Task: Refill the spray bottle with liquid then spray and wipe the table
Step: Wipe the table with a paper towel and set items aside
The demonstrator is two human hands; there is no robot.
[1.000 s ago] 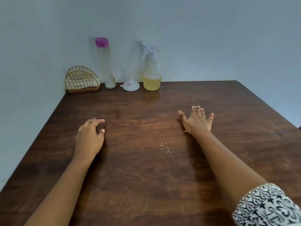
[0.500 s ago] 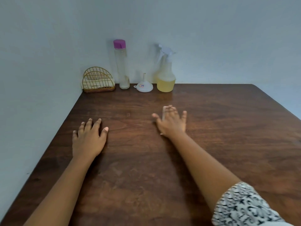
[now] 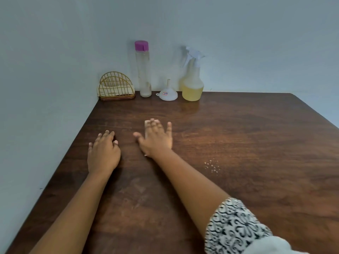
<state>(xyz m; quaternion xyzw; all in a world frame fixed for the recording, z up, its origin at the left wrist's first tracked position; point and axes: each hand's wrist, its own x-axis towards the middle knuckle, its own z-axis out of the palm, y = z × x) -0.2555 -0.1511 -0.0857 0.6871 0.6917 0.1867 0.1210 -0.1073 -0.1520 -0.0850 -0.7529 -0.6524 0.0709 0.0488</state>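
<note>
Dark wooden table (image 3: 256,143) meets a pale wall. Right hand (image 3: 156,139) lies flat, fingers straight and spread, pressing a white cloth (image 3: 146,127) onto the wood. Left hand (image 3: 102,153) rests just beside it, fingers relaxed, holding nothing. Spray bottle (image 3: 192,85) of yellow liquid stands at the far edge beside a white funnel (image 3: 167,94).

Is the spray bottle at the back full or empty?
Partly full: the upright spray bottle shows yellow liquid in its lower part only, clear above.
</note>
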